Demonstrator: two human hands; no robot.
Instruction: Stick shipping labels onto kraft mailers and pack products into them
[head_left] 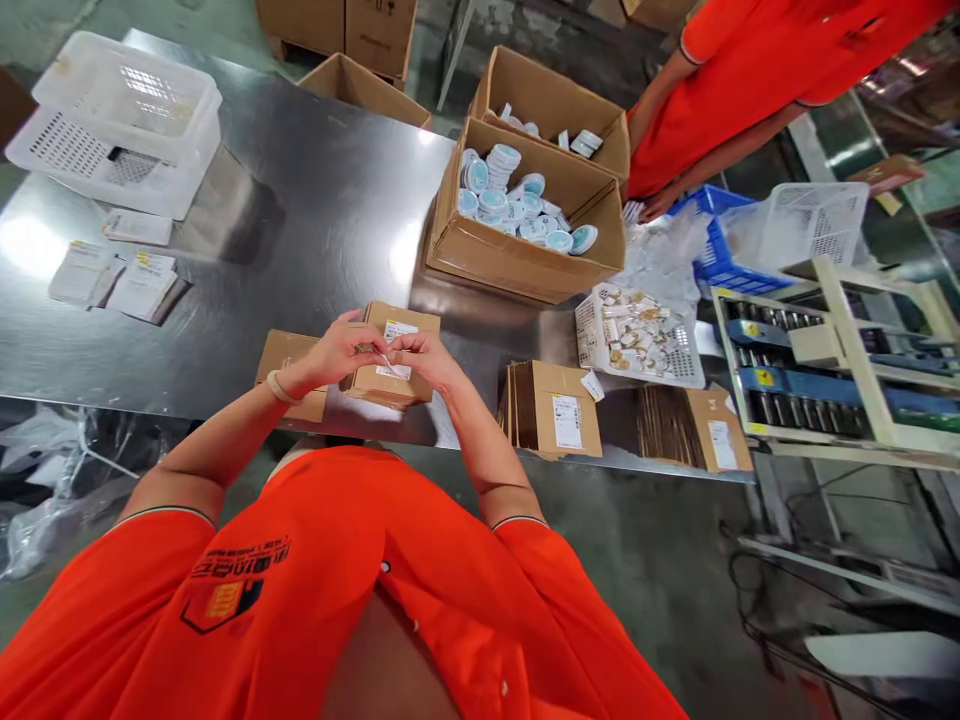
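Over a stack of flat brown cardboard boxes [415, 322], my left hand [343, 352] and my right hand [424, 358] meet with fingertips pinched together. Between them is a thin white slip [388, 364], probably a paper label, too small to make out clearly. The top box carries a printed white label [397, 330], partly covered by my fingers. Beside my left wrist lies another flat brown carton [289, 350], partly under the forearm.
To the right stand more flattened boxes [568, 385] and a white basket [637, 335] of small parts. Open cartons [517, 262] hold round white tins. Label stacks [142, 288] and white crates [124, 120] are left. A co-worker [735, 90] stands across the steel table [330, 190].
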